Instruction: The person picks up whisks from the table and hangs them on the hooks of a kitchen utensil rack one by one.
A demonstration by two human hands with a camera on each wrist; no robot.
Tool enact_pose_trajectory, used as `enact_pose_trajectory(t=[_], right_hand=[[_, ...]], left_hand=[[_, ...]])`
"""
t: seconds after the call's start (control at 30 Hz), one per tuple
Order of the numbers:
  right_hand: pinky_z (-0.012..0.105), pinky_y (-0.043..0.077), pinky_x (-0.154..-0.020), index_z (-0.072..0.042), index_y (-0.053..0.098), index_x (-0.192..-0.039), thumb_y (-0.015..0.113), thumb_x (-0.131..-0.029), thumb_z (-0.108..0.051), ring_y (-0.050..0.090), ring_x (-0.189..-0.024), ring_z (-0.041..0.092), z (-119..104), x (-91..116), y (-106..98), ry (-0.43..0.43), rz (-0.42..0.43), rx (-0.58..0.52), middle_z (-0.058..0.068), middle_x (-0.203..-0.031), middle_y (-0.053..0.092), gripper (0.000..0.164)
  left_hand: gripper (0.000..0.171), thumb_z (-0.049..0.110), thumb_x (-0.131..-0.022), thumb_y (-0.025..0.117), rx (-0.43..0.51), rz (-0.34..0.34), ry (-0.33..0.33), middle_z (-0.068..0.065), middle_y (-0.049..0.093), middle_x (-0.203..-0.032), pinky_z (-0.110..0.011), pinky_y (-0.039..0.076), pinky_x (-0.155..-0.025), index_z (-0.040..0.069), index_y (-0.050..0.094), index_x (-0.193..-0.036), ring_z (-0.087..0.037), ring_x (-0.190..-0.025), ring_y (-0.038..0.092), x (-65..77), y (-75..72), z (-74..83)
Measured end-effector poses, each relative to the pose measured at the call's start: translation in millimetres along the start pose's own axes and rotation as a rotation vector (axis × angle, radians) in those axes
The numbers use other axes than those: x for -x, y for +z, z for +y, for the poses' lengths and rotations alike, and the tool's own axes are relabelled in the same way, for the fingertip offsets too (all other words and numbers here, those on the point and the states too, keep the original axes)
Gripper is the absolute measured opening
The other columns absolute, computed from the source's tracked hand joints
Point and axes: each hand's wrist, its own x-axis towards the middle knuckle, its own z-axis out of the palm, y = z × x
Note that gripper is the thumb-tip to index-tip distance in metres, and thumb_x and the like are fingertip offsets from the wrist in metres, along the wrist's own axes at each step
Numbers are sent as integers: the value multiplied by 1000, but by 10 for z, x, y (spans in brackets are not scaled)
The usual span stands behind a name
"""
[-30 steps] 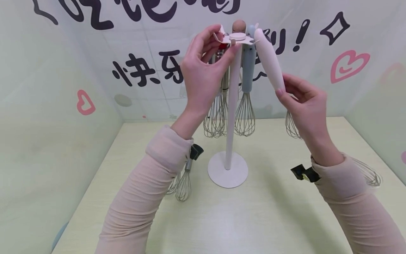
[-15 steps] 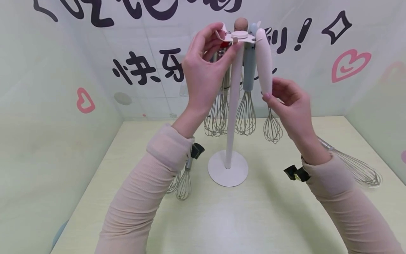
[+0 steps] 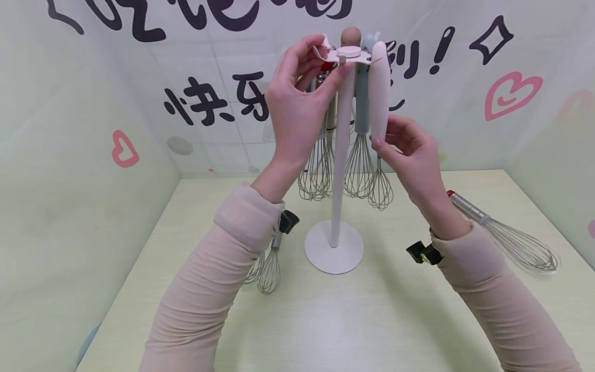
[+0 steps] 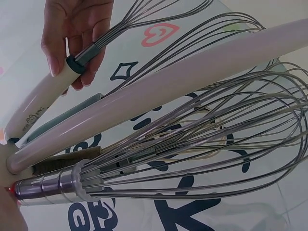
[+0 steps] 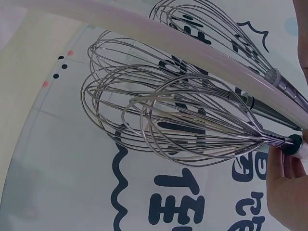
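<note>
A white rack stand (image 3: 341, 165) rises on a round base, with a hooked top plate (image 3: 349, 52). My left hand (image 3: 299, 108) pinches that plate between thumb and fingers. My right hand (image 3: 413, 157) pinches the lower end of a white-handled whisk (image 3: 380, 90), which is nearly upright, wires down. Its handle top is at a hook on the plate's right side; whether it is caught there I cannot tell. Beside it hangs a blue-handled whisk (image 3: 361, 106). Behind my left hand hangs a silver whisk (image 4: 53, 187) with a red end. A brown rounded handle top (image 3: 350, 36) shows behind the plate.
A silver whisk with a red tip (image 3: 474, 209) lies on the table (image 3: 325, 320) at the right. Small whisks (image 3: 268, 274) lie on the left, partly behind my left sleeve. A printed white cloth (image 3: 223, 150) closes off the back and sides.
My right hand has moved left, bringing the white-handled whisk from a slant to nearly upright beside the blue-handled one. The silver whisk on the right has come into view. My left hand stays put.
</note>
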Motion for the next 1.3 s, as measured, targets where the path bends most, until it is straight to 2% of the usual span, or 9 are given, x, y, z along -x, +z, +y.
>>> enact_pose_trajectory(t=[0.4,0.63,0.77,1.0,1.07,1.17,1.3], right_hand=[[11,54,-79,-17,64,-110,64,-89,-4,61,-93,8,40,-18,-82,15,-20,-26,-7,-101,66,25],[14,58,-80,-14,66,-107,64,-90,-5,64,-88,9,131,-48,-193,5,7,-126,-2,-96,67,19],[11,58,-80,-16,66,-105,64,-90,-9,64,-89,8,238,-56,-326,17,25,-80,-2,-97,66,17],[5,55,-79,-17,66,-103,64,-90,-9,64,-86,1,514,-68,-679,110,74,-10,-8,-96,66,15],[3,54,-78,-18,66,-105,64,-91,-13,63,-86,-1,582,-65,-794,145,92,59,-11,-96,65,15],[0,50,-77,-19,64,-112,61,-93,-22,61,-85,-6,658,-44,-961,203,107,244,-20,-95,63,19],[-2,46,-74,-16,59,-124,56,-95,-35,55,-87,-12,758,-1,-1170,266,104,474,-31,-94,56,34]], left_hand=[[47,4,-80,75,21,8,-21,-17,58,-106,-14,51,-97,-8,56,-121,-20,-100,63,10,-3,16],[45,2,-79,74,48,19,-41,-17,60,-102,-17,54,-94,-9,58,-119,-21,-96,64,-10,-8,31],[43,-1,-78,74,71,28,-44,-15,58,-98,-19,56,-92,-11,58,-117,-21,-92,64,-17,-6,32],[42,-3,-78,74,85,29,-54,-13,57,-96,-20,56,-91,-11,59,-115,-21,-90,63,-6,-10,50],[42,-3,-78,74,87,27,-56,-14,57,-96,-20,56,-91,-12,59,-115,-22,-90,63,-4,-9,59],[41,-3,-78,74,92,28,-59,-13,57,-95,-20,57,-91,-12,59,-115,-21,-90,63,-3,-7,70],[41,-4,-77,74,98,33,-65,-11,57,-94,-20,57,-91,-12,59,-114,-20,-90,63,-7,-2,74]])
